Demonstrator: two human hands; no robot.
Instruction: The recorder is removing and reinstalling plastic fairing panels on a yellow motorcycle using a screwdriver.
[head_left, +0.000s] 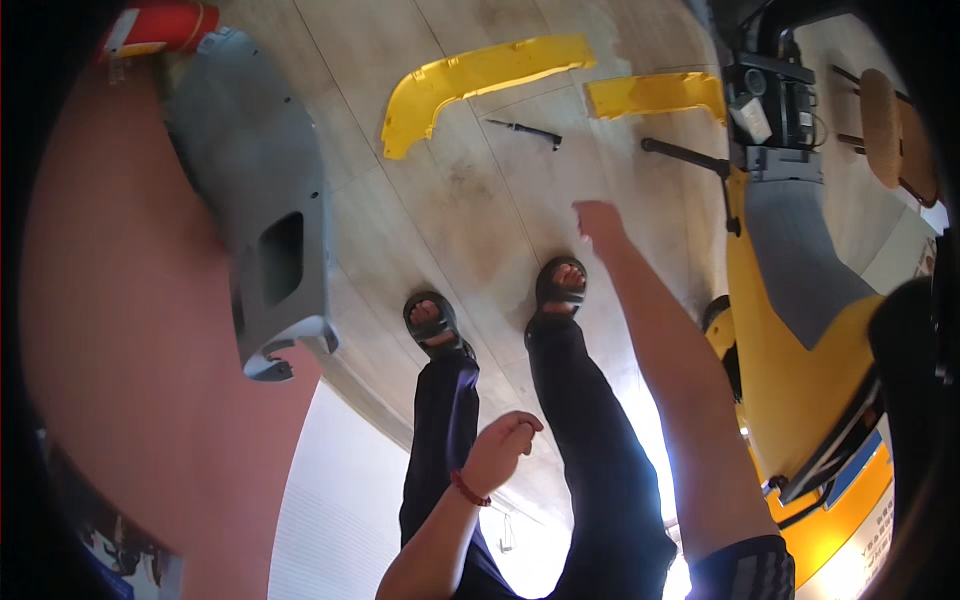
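My left hand (505,442), with a red cord around its wrist, hangs in front of my left thigh. Its fingers are curled in and hold nothing. My right arm stretches forward, and my right hand (598,220) hangs above the floor beyond my right foot. I see only its back, so its fingers are hidden and nothing shows in it. A dark screwdriver (527,130) lies on the floor ahead of it. Two yellow body panels lie farther off, a long curved one (470,78) and a shorter one (655,95). I stand in dark trousers and sandals.
A yellow scooter (800,370) with a grey footboard stands close on my right, its handlebar end (685,155) pointing left. A grey plastic panel (255,200) leans on the reddish wall at left, below a red cylinder (160,28). A wooden stool (885,125) stands at far right.
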